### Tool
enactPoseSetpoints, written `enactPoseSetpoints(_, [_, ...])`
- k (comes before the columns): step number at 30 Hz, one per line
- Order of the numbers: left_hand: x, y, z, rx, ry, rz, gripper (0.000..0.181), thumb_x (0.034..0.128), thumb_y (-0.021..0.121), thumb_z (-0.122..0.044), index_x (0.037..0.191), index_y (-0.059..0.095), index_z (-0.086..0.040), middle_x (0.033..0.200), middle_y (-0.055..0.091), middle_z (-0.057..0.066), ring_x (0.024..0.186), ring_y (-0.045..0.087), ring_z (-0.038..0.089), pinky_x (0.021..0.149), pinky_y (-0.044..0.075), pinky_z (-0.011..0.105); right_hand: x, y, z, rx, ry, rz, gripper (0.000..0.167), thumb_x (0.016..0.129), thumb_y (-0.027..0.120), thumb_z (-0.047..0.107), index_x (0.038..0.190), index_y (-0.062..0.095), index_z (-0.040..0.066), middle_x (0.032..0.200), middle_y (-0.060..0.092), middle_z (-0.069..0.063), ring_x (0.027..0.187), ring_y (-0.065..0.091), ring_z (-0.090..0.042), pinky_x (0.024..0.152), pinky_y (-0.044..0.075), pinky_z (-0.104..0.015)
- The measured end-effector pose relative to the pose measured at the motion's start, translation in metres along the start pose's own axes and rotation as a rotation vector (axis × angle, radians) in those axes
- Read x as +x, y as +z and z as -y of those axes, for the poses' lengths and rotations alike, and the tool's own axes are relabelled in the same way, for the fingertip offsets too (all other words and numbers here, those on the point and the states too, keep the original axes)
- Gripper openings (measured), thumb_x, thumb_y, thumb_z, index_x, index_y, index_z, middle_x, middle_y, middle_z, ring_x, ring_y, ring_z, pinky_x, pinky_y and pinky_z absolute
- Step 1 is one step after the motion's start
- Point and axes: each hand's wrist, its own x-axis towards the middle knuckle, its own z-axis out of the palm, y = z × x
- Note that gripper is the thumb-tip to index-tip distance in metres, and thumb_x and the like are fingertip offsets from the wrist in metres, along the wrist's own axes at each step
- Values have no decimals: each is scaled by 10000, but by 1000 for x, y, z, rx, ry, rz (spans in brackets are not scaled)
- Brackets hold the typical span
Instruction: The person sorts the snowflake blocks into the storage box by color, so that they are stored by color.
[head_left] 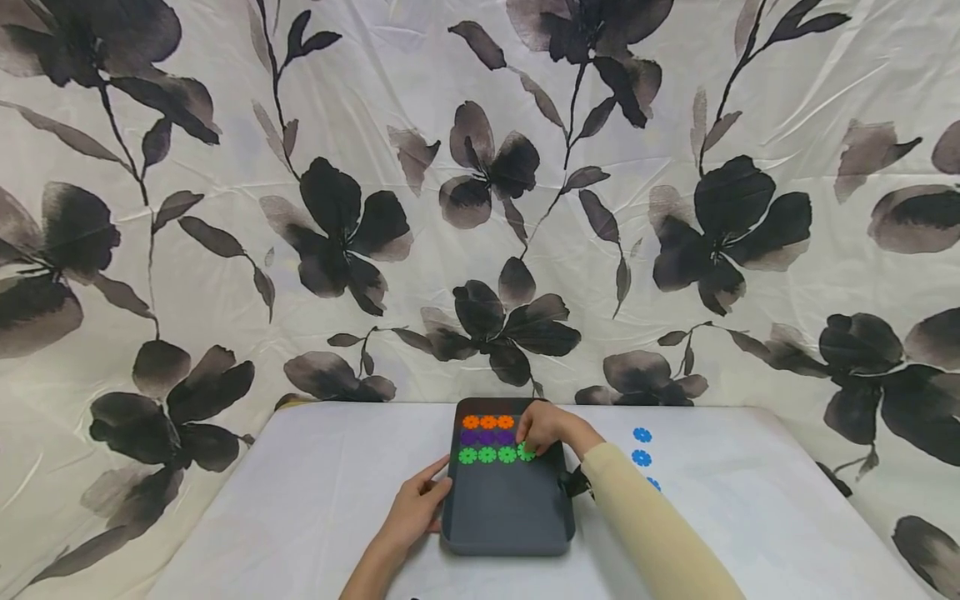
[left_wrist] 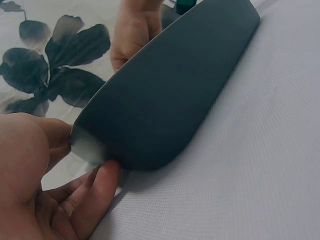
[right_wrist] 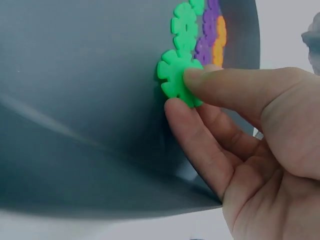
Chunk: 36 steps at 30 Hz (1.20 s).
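A dark grey tray (head_left: 506,510) lies on the white table. My left hand (head_left: 411,507) grips its left side, thumb at the rim; the left wrist view shows the fingers (left_wrist: 102,192) around the tray's edge. Over the tray's right side, my right hand (head_left: 553,423) pinches a green flower-shaped disc (right_wrist: 172,75) between thumb and fingers, at the right end of a row of green discs (head_left: 487,456). Behind that row lie purple discs (head_left: 487,437), then orange discs (head_left: 488,422). The right hand covers the right ends of those two rows.
Blue flower-shaped discs (head_left: 642,458) lie in a column on the table (head_left: 720,500) right of the tray; the right sleeve (head_left: 637,508) partly hides the nearest one. A floral cloth (head_left: 480,250) hangs behind the table.
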Motion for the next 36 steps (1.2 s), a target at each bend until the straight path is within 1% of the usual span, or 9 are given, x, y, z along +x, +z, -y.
enactPoseSetpoints(10, [1, -1, 1, -8, 34, 23, 485, 984, 583, -288, 1450, 485, -194, 975, 528, 96, 849, 489, 218, 586, 566, 340, -4, 1, -4, 24, -18, -12, 133, 760, 765, -83, 841, 730, 18, 769, 656, -41, 663, 655, -205, 620, 583, -332])
enactPoseSetpoints(13, [1, -1, 1, -7, 45, 27, 476, 990, 574, -275, 1449, 486, -192, 968, 529, 97, 840, 492, 216, 576, 567, 340, -4, 2, -4, 32, -9, -24, 133, 754, 767, -87, 836, 731, 12, 760, 654, -42, 649, 651, -195, 613, 582, -326])
enactPoseSetpoints(16, [0, -2, 1, -5, 51, 24, 469, 992, 571, -281, 1446, 491, -197, 968, 531, 95, 837, 493, 212, 572, 566, 337, -2, 2, -2, 42, 16, -35, 137, 746, 768, -99, 828, 733, 6, 773, 662, -51, 642, 648, -182, 606, 580, -315])
enactPoseSetpoints(20, [-1, -1, 2, -6, 54, 14, 478, 988, 578, -301, 1446, 491, -192, 976, 540, 95, 846, 498, 213, 571, 564, 333, -1, 1, 1, 56, 52, -37, 154, 732, 768, -120, 828, 735, -5, 814, 676, -74, 650, 652, -182, 608, 581, -312])
enactPoseSetpoints(23, [0, -1, 2, -12, 48, 8, 477, 985, 582, -302, 1443, 495, -200, 979, 538, 96, 856, 499, 215, 569, 563, 327, 1, 2, 2, 52, 61, -41, 163, 723, 769, -128, 823, 736, -4, 819, 673, -72, 648, 653, -188, 607, 582, -313])
enactPoseSetpoints(25, [0, -1, 2, -9, 55, 10, 477, 989, 577, -298, 1446, 491, -195, 982, 538, 101, 862, 500, 219, 566, 562, 328, 2, 3, 2, 44, 70, -45, 164, 725, 771, -124, 816, 737, 8, 808, 668, -63, 645, 654, -186, 605, 581, -309])
enactPoseSetpoints(30, [1, -1, 1, -7, 47, 15, 467, 993, 570, -283, 1447, 491, -210, 988, 538, 103, 869, 502, 223, 572, 565, 333, 4, 5, 1, 44, 90, -50, 165, 728, 773, -118, 810, 736, 20, 781, 661, -48, 645, 659, -181, 606, 580, -303])
enactPoseSetpoints(36, [0, 0, 2, 5, 35, 10, 464, 994, 569, -286, 1446, 492, -218, 986, 525, 99, 864, 503, 222, 578, 567, 339, 1, 6, 1, 36, 88, -74, 166, 721, 781, -118, 799, 742, 23, 741, 659, -31, 635, 662, -172, 595, 575, -290])
